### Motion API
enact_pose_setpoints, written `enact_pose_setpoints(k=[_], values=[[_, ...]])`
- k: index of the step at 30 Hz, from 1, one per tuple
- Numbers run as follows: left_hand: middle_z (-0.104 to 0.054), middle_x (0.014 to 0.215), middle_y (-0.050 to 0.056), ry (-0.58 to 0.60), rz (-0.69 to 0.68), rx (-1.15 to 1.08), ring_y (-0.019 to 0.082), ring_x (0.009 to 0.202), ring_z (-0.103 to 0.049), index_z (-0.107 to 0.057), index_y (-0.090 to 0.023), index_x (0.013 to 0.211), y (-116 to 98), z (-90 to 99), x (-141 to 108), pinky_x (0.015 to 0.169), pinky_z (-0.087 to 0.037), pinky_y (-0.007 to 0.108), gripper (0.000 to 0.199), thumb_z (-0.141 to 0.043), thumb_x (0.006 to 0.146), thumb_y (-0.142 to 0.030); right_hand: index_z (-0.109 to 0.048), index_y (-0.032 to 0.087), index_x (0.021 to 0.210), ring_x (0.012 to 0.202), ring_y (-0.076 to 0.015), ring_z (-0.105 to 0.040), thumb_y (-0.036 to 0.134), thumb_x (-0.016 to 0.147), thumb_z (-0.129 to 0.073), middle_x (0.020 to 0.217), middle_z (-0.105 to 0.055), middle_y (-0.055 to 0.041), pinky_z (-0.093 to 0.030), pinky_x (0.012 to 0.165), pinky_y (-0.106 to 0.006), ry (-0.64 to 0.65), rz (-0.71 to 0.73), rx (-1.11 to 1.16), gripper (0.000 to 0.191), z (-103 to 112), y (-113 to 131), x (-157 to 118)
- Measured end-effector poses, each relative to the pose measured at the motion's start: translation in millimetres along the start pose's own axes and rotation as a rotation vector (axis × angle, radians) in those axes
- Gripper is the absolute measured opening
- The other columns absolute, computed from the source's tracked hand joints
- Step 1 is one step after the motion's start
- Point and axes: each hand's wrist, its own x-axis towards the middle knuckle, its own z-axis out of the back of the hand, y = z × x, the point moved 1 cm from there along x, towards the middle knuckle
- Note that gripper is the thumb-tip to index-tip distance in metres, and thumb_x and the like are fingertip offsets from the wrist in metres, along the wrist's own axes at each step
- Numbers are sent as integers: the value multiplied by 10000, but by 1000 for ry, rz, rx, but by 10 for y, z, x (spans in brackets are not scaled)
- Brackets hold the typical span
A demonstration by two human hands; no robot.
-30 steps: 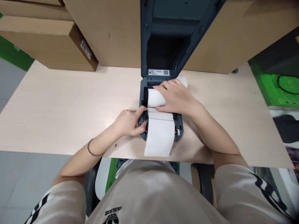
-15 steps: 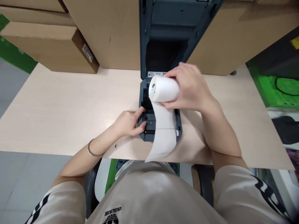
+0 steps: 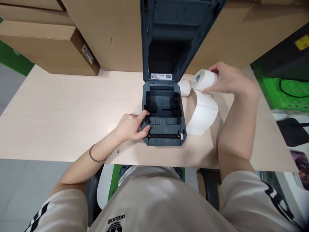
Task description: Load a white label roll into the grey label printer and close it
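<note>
A dark blue-grey label printer (image 3: pixel 165 125) stands on the table with its lid (image 3: pixel 177 29) raised and its paper bay bare. My left hand (image 3: pixel 135 126) grips the printer's left side wall, thumb and forefinger over the rim. To the right of the printer, my right hand (image 3: pixel 224 78) is closed around a white label roll (image 3: pixel 204 79). From that roll a loose strip of labels (image 3: pixel 204 111) curls down toward the tabletop. Behind it, against the printer's right side, lies another white roll (image 3: pixel 184 87), partly hidden.
Large cardboard boxes (image 3: pixel 116 38) line the back of the table (image 3: pixel 72 112), with a smaller carton (image 3: pixel 41 48) at back left. At the right are a green surface (image 3: pixel 289 96) with a black cable and a phone-like object (image 3: pixel 300 167).
My right hand has carried the label roll from above the printer bay to the right of the printer, its strip trailing along. My left hand has stayed on the printer's side.
</note>
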Motion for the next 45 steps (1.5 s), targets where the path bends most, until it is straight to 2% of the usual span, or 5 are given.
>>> enact_pose_setpoints(k=[11,15,21,32,45], values=[[-547,435,-96,-11,-17,2,221,445,-655,-571,-189,1248,-9,9,7,482,-452,294,426,-410,993,-490,-618,102,1473,1307,-379,-594,274,786,-861,1390,-692,-279,-440,1052,-516,146,-13,-43,749,-322,-31,198],[-544,439,-95,-7,-12,-11,222,445,-648,-567,-188,1242,-11,10,7,482,-454,295,418,-411,993,-485,-628,116,1494,1565,-374,-435,242,873,-753,1673,-475,-248,-189,1329,-572,125,130,25,645,-358,-17,234],[-539,435,-99,5,-12,-7,217,446,-639,-557,-202,1256,-5,4,6,485,-448,289,412,-413,982,-474,-813,229,1048,1555,-402,-404,361,899,-679,1547,-629,-148,19,1295,-747,-55,284,203,239,-595,-92,419],[-534,421,-99,13,-9,5,231,465,-662,-555,-193,1252,-12,16,14,489,-446,296,409,-410,980,-461,-760,275,754,1526,-447,-478,426,700,-832,1380,-738,-92,43,1293,-831,22,338,129,176,-803,63,462],[-514,423,-101,-4,-20,-11,218,450,-646,-563,-198,1228,-7,1,13,489,-440,293,387,-400,989,-455,-748,260,970,1144,-335,-698,604,911,-693,1235,-740,-135,-523,1071,-561,-175,339,190,354,305,110,-322]])
